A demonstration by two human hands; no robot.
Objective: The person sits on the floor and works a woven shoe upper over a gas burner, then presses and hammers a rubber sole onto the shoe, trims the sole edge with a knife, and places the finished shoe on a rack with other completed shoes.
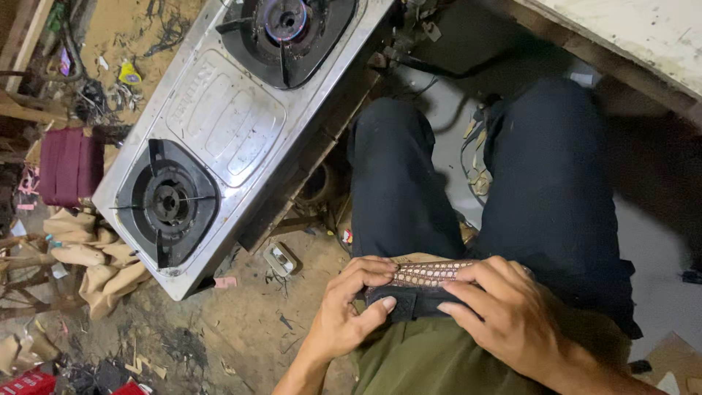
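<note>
While the steel two-burner gas stove (234, 124) sits on the dirt floor at your left, its far burner (285, 20) lit with a blue flame and its near burner (168, 201) dark, your left hand (347, 311) curls around the near end of a dark strap with a woven reddish-patterned band (424, 281) lying across your lap. Your right hand (512, 314) grips the same strap from above, fingers pressed on its patterned band, over your black trousers (548, 183).
</note>
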